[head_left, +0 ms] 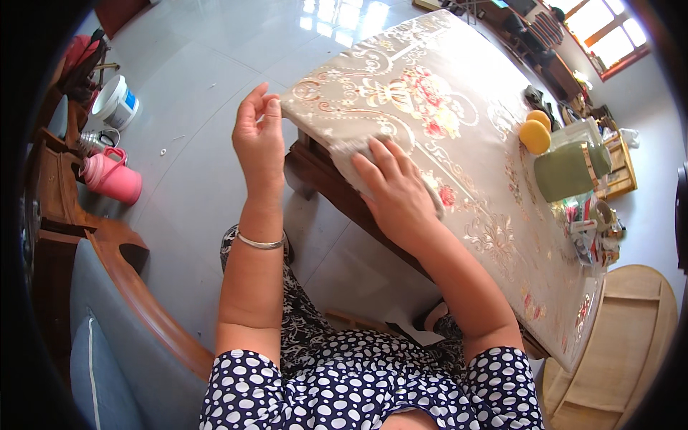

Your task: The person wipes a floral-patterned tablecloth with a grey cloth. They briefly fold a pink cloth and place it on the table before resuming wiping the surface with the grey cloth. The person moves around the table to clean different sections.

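Observation:
My right hand presses a pale, folded cloth against the table's near edge, its fingers spread over the cloth. Beneath lies a shiny beige tablecloth with red and yellow flowers and scrollwork. Beside the tablecloth's left corner, my left hand is raised with its fingers loosely curled and a gap between them and the thumb. It seems to hold nothing. A silver bangle circles my left wrist.
Two round yellow things and a greenish container stand at the table's right side, near small packages. A wooden chair stands at the lower right, a blue-backed seat at left. A pink jug and white bucket sit beyond.

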Motion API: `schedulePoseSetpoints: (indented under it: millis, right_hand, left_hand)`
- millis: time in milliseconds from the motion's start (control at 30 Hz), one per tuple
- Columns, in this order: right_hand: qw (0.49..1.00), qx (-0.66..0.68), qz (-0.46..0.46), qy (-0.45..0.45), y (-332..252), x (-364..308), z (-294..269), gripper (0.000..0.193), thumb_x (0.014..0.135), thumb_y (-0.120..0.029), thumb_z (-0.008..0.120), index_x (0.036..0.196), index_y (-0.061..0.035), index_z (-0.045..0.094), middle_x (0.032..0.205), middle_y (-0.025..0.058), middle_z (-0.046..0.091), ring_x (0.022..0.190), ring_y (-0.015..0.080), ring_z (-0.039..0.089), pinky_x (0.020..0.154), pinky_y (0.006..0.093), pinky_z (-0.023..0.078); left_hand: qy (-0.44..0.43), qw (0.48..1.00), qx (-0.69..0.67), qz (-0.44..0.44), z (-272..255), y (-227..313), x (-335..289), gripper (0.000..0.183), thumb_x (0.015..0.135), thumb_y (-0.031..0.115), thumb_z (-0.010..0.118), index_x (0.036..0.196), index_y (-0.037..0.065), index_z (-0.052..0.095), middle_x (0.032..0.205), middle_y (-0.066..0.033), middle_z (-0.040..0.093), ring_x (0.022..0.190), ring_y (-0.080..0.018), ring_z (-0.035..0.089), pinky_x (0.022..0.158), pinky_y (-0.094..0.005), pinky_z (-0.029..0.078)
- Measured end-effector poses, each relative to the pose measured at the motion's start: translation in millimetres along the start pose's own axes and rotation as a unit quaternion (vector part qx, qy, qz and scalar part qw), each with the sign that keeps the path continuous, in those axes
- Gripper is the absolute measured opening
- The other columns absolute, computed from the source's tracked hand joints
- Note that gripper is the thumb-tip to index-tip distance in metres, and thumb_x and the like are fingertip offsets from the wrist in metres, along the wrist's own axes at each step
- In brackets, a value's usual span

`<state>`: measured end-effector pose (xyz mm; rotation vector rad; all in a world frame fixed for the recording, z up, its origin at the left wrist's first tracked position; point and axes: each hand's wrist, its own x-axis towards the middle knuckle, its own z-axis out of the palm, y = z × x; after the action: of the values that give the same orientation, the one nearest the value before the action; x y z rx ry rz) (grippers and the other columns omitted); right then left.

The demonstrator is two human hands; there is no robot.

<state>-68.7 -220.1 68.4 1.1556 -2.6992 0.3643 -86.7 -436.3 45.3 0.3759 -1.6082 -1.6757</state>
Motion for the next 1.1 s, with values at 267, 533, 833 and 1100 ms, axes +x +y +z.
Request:
schedulePoseSetpoints:
  millis: [267,533,833,1100]
  right_hand:
    - [0.993,-0.073,-0.055,0.079,-44,139,71,0.047,0.082,-0.013,0.061,0.126,-0.0087,0.046,0.134,0.0204,0.044,0.127,0.0395,0.040,0.106,0.0462,0.033]
    - [0.994,-0.017,-0.080,0.077,-36,117,61,0.050,0.078,-0.008,0.062,0.126,-0.0119,0.048,0.133,0.0193,0.046,0.125,0.0395,0.043,0.101,0.0477,0.039]
    - [0.992,-0.087,0.005,0.086,7,-45,3,0.059,0.071,0.000,0.063,0.127,-0.0139,0.051,0.132,0.0179,0.048,0.121,0.0387,0.048,0.099,0.0475,0.043]
    - [0.972,-0.154,0.168,0.062,41,-234,-63,0.059,0.069,0.008,0.062,0.125,-0.0096,0.052,0.133,0.0195,0.049,0.121,0.0410,0.048,0.101,0.0487,0.041]
  left_hand:
    - [0.046,0.999,-0.004,0.002,-6,5,18,0.029,0.095,0.010,0.055,0.122,0.000,0.057,0.111,-0.0084,0.061,0.103,-0.0134,0.057,0.090,-0.0269,0.046]
    - [0.050,0.998,0.029,0.020,-13,-2,24,0.031,0.094,0.014,0.057,0.122,0.000,0.058,0.109,-0.0085,0.062,0.101,-0.0131,0.058,0.090,-0.0258,0.045]
    - [0.061,0.997,0.039,0.038,-6,-10,23,0.027,0.092,0.019,0.059,0.115,0.005,0.064,0.101,-0.0065,0.065,0.094,-0.0164,0.059,0.083,-0.0311,0.048]
    - [0.028,0.994,0.093,0.058,4,-19,16,0.027,0.092,0.017,0.059,0.116,0.005,0.063,0.105,-0.0072,0.067,0.095,-0.0161,0.061,0.084,-0.0312,0.049]
